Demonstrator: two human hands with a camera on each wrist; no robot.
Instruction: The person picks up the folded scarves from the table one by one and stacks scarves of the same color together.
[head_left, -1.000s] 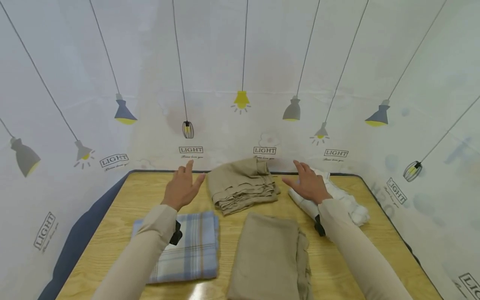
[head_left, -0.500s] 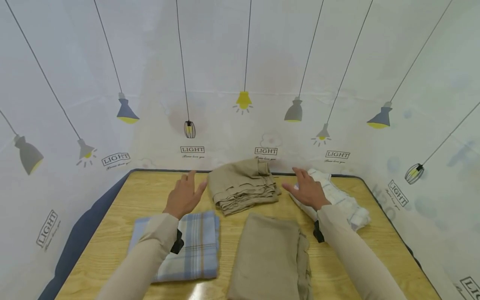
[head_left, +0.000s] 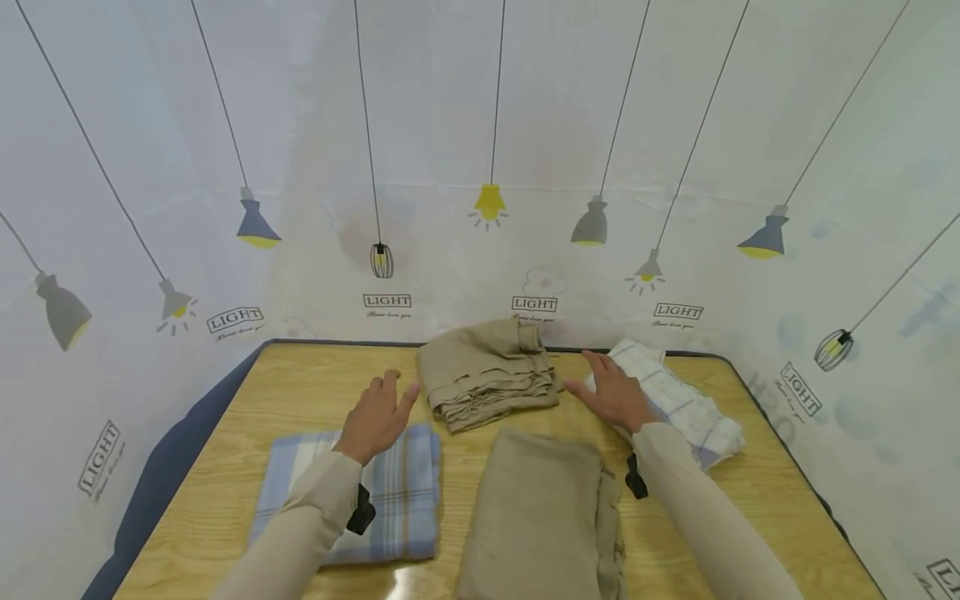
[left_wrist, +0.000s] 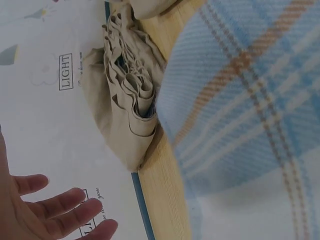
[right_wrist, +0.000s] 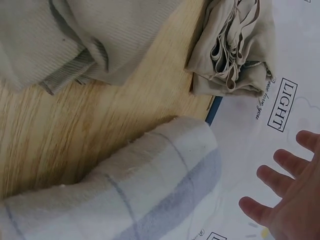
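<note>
Both hands hover above the table with relaxed fingers and hold nothing. My left hand (head_left: 375, 421) is over the far side of a folded blue plaid cloth (head_left: 405, 508); its spread fingers show in the left wrist view. Close to the folded white checked cloth (head_left: 693, 408) is my right hand (head_left: 617, 396), which covers part of its left side. Between and beyond the hands lies a folded khaki cloth (head_left: 483, 371) with layered, rumpled edges. Nearer the front, a larger folded khaki cloth (head_left: 532, 517) lies between the forearms, its front end cut off by the frame.
The wooden table (head_left: 217, 475) has a dark edge and is walled by a white sheet (head_left: 442, 125) printed with hanging lamps. This sheet stands right behind the far khaki cloth. A black wrist camera (head_left: 362, 510) sits under the left sleeve.
Both hands have drawn back and down a little toward the person, uncovering more of the white cloth. The folded cloths stay in place; the head view has shifted slightly.
</note>
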